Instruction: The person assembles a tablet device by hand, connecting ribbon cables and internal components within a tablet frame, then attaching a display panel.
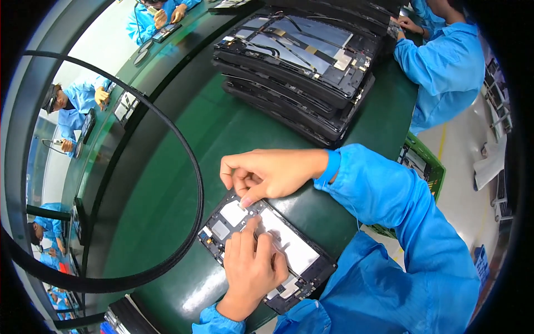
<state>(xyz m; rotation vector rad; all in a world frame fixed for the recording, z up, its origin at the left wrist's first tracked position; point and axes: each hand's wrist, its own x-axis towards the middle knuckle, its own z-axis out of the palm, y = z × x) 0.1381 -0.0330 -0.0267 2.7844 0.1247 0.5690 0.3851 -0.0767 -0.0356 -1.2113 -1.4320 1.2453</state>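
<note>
While opened tablet (pixel 298 250) slanted upper-left to lower-right | left hand (pixel 248 260) bent across, right hand (pixel 276 173) curled at edge | pinch unclear, both

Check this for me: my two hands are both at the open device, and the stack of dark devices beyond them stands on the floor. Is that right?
Not quite: the stack stands on the green table, not on the floor, as the head view shows. Your left hand and right hand are both at the open device.
</note>
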